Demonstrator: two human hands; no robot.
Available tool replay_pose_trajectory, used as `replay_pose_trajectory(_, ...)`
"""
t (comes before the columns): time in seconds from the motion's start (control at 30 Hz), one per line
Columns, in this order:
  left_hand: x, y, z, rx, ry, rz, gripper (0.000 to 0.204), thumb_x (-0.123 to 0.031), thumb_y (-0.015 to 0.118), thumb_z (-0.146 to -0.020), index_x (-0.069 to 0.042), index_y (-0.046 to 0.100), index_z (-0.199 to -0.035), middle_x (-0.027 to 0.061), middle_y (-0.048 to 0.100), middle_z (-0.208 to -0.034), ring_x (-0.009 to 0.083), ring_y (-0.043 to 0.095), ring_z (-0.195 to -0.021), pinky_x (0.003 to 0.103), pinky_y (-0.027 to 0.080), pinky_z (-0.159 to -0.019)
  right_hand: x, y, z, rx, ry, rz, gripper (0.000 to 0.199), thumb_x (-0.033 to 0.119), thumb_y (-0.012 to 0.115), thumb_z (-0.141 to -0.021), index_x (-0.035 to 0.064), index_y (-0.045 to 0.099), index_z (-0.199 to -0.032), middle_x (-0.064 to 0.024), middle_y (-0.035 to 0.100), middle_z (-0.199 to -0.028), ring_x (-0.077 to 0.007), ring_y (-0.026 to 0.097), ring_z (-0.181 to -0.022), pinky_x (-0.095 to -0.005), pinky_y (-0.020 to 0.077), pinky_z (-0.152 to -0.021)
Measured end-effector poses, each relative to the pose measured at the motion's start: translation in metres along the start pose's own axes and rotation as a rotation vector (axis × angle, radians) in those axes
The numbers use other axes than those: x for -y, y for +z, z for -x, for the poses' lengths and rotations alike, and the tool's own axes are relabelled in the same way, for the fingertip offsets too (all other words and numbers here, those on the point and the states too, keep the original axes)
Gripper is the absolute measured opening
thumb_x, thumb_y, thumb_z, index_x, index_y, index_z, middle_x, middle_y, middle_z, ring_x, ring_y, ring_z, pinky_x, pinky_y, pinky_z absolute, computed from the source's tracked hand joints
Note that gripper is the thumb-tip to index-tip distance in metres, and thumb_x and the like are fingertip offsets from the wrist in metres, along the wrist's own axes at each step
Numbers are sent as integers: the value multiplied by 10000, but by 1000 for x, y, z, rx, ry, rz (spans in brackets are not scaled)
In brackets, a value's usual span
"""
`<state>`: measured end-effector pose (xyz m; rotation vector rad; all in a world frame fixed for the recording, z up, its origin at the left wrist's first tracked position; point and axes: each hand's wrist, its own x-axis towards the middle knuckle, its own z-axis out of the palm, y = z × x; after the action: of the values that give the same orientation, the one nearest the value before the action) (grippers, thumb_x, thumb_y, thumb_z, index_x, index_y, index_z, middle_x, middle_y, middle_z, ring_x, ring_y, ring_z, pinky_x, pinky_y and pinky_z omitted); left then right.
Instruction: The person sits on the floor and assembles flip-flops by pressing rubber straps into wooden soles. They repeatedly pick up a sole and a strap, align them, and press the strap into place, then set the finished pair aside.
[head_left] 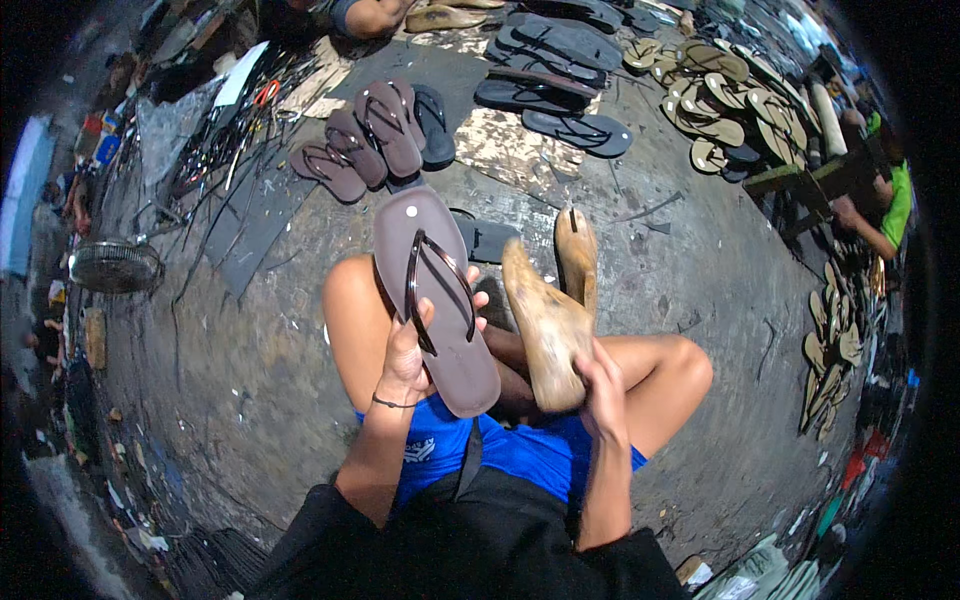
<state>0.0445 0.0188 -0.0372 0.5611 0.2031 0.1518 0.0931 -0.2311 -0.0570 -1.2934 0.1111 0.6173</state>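
Observation:
My left hand [405, 355] is closed round a mauve-brown flip-flop [462, 375], its toe end up and its footbed facing me. The thumb lies by the dark glossy strap [414, 290], and some fingertips show past the far edge of the sole. In my right hand [603, 390] is a wooden shoe last [548, 335], gripped at its thick ankle end with the toe pointing up. The two things are apart, side by side above my lap. Just beyond stands a second wooden last [576, 245] on the floor, partly hidden by the held one.
Brown flip-flops [388, 125] lie ahead on the left, black ones [577, 133] further right. Tan ones are heaped [700, 115] at the far right. A fan [115, 267] sits at the left. A co-worker's arm [372, 15] shows at the top; another person [890, 215] is at the right.

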Motion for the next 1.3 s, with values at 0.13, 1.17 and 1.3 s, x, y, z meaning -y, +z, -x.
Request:
replay_pose_trajectory(0.13, 13, -14, 0, -150, -45, 8, 685, -419, 640, -927, -65, 367, -1445, 170, 512, -1389, 268, 584, -1171, 399, 540, -932, 56, 0, 68, 179, 77, -120, 760, 369, 590, -837, -121, 415, -1391, -191, 558, -1331, -256, 544, -1225, -334, 385, -1059)
replay_pose_trajectory(1.17, 67, -44, 68, -375, -27, -100, 853, -693, 196, -970, -7, 380, -1442, 171, 487, -1417, 263, 491, -1290, 401, 376, -1110, -8, 108, 60, 18, -701, 756, 624, 40, 702, -788, -131, 453, -1334, -315, 548, -1293, -415, 582, -1182, -409, 483, -997)
replay_pose_trajectory(1.3, 53, -30, 49, -386, -29, -241, 742, -600, 270, -1012, 11, 406, -1411, 161, 513, -1385, 259, 511, -1266, 406, 389, -1100, 7, 104, 54, 9, -758, 726, 609, 0, 661, -816, -122, 432, -1366, -313, 520, -1336, -407, 555, -1225, -406, 454, -1021)
